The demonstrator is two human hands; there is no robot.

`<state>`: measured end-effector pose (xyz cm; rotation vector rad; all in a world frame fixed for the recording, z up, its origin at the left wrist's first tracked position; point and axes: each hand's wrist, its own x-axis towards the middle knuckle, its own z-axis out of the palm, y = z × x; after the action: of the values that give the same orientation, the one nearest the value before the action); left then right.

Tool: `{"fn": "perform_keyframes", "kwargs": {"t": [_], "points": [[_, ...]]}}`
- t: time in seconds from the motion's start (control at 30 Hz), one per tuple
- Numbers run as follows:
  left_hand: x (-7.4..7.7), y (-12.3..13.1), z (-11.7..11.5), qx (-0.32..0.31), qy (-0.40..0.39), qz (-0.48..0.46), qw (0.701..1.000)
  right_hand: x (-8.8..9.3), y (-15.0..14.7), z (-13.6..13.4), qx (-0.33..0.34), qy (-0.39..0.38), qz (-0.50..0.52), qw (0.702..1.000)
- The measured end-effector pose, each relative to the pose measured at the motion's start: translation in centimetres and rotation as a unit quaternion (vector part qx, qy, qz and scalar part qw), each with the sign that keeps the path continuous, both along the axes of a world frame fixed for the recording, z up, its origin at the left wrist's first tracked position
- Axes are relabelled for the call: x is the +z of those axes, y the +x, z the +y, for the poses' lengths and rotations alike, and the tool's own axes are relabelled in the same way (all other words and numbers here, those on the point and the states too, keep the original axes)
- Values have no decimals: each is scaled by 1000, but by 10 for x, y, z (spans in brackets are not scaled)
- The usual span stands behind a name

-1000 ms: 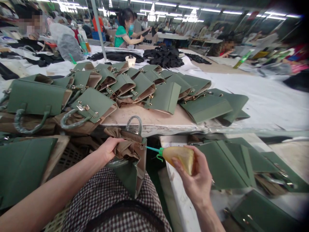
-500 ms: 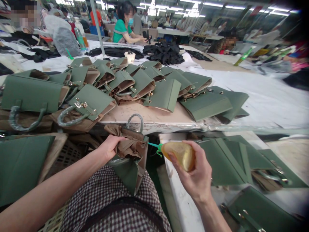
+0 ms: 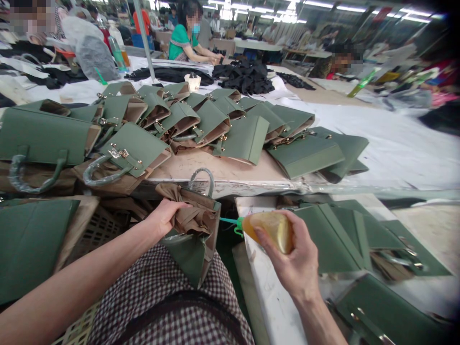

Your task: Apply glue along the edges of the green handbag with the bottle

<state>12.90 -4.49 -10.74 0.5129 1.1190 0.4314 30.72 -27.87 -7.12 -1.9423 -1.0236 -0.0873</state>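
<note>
A green handbag [image 3: 194, 249] with a brown lining rests on my lap, its plastic-wrapped handle pointing up. My left hand [image 3: 163, 218] is closed on the bunched brown lining at the bag's open top. My right hand [image 3: 287, 261] grips a yellow glue bottle [image 3: 271, 230]. The bottle's green nozzle points left and its tip touches the bag's upper right edge.
Several green handbags [image 3: 201, 129] lie in rows on the workbench [image 3: 233, 175] ahead. More green bag parts [image 3: 341, 239] lie on a low surface at my right and a stack [image 3: 28, 239] sits at my left. Other people work at tables behind.
My right hand with the bottle has shifted slightly; the nozzle stays at the bag's edge. The view has tilted down a little. My left hand keeps its hold.
</note>
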Motion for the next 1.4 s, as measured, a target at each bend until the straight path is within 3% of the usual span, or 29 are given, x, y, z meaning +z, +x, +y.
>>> {"fn": "perform_keyframes", "kwargs": {"t": [0.3,0.67,1.0,1.4], "points": [[4,2,-1,-12,23,21,999,-13,4,8,2,26,6,1000],[4,2,-1,-10,17,24,1000,-20,-7,-8,49,-63,-15,997],[8,3,-3,-17,10,30,999,-36,-24,-28,88,-88,-16,992],[7,5,-5,-11,13,31,999,-60,-34,-53,36,-110,102,988]]}}
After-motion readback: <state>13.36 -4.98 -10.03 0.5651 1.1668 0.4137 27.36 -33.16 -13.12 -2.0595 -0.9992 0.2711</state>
